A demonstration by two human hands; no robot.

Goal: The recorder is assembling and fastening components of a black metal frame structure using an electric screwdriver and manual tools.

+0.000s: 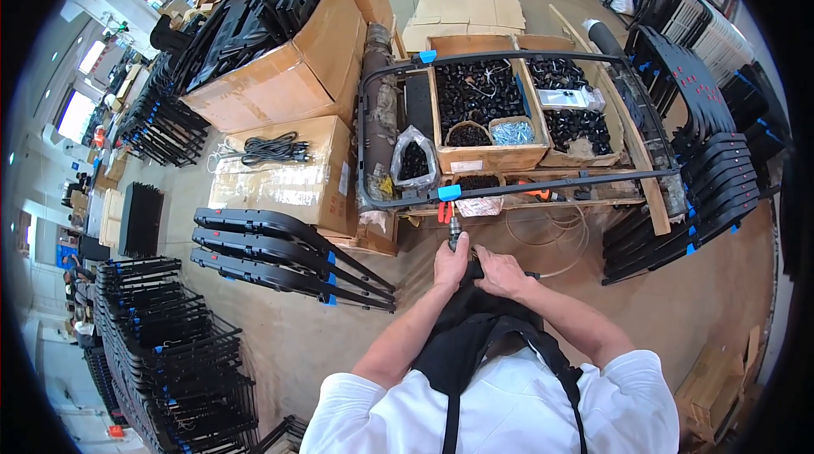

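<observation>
My left hand is closed around a pneumatic screwdriver, its metal nose pointing away from me. My right hand is closed against the tool's rear; its fingertips are partly hidden. A pale air hose curves from beside my right wrist toward the bench. Just beyond the tool lies the near rail of a black tubular frame, which spans the bench and has blue wraps on it. Red-handled pliers hang by the near edge.
Inside the frame, a wooden box holds black plastic parts and silvery screws. Another carton holds more black parts. An orange-and-black power tool lies under the near rail. Stacked black panels stand left and right.
</observation>
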